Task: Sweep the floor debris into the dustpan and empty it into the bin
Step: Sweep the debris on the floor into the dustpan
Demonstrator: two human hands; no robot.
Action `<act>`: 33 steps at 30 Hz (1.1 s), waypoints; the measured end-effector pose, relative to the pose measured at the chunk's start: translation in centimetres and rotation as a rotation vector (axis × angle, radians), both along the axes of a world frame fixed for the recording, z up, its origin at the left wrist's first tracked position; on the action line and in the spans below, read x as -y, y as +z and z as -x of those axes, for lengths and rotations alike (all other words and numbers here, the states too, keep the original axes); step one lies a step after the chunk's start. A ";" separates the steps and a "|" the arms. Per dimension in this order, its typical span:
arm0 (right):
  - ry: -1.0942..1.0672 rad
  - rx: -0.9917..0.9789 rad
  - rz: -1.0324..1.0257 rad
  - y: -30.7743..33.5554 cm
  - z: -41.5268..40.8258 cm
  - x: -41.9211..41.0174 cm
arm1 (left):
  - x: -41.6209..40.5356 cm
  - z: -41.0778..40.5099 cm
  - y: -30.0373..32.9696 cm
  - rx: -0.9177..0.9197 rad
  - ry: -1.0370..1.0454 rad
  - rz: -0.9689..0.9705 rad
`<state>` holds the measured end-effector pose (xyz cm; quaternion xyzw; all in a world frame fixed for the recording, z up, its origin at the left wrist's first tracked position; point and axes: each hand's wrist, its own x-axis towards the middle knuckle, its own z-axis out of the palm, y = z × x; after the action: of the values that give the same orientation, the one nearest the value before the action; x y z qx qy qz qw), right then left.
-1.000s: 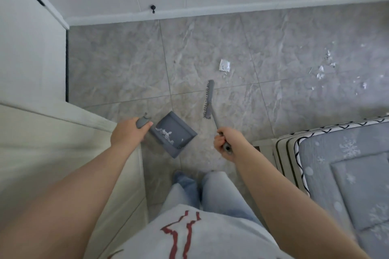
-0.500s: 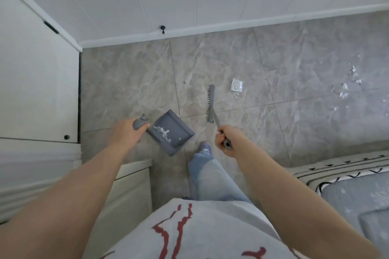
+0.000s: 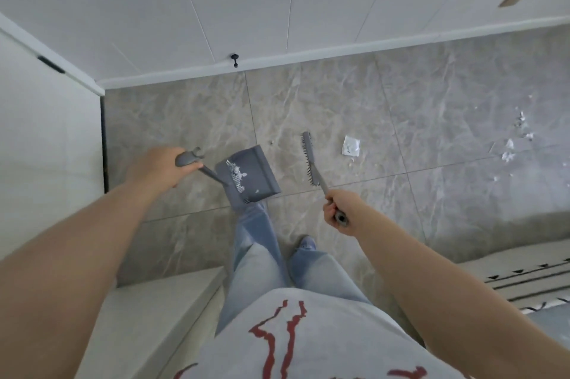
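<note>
Left hand (image 3: 160,167) grips the dustpan (image 3: 250,175), right hand (image 3: 340,209) the broom (image 3: 311,162) — sweep the right-side paper scraps (image 3: 351,145) leftward, pan lip flat.

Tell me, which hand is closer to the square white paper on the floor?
Right. The right hand holds the brush below the white paper; the left hand, gripping the dustpan handle, is far off to its left.
</note>
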<state>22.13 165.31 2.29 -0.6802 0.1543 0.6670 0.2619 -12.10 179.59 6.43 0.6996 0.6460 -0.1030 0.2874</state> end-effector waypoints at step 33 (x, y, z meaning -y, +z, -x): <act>0.462 0.156 0.083 -15.0 19.2 -19.7 | -20.6 3.2 -18.9 -0.044 -0.359 -0.101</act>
<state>2.97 185.04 -12.73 -0.7570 0.0012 0.6478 0.0853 -15.28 200.15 -12.46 0.8147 0.5214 -0.1352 0.2149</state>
